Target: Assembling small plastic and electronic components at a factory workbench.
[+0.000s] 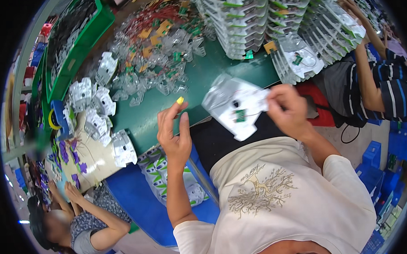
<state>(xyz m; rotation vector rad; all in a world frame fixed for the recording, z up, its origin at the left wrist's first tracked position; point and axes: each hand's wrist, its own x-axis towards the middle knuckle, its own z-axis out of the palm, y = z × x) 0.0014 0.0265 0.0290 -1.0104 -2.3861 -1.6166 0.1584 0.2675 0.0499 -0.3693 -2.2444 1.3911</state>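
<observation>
My right hand (pixel 289 110) pinches the edge of a white and clear plastic housing (pixel 249 97), slightly blurred, held tilted over the table's near edge. A small green circuit board (pixel 240 116) sits on the housing, with a thin dark wire near it. To the left, my left hand (pixel 173 134) is raised with fingers apart and nothing in it; a yellow finger cot (pixel 180 100) covers one fingertip. Beyond both hands, a heap of clear plastic parts (pixel 152 61) lies on the green tabletop (pixel 198 93), mixed with small green boards, orange pieces and red wires.
Tall stacks of white-and-green housings (pixel 236 25) stand at the back right. Several loose housings (pixel 96 124) and a green crate (pixel 77 50) are at left. A blue bin (pixel 138 198) holds wrapped parts below. Co-workers sit at left (pixel 94 220) and right (pixel 377 85).
</observation>
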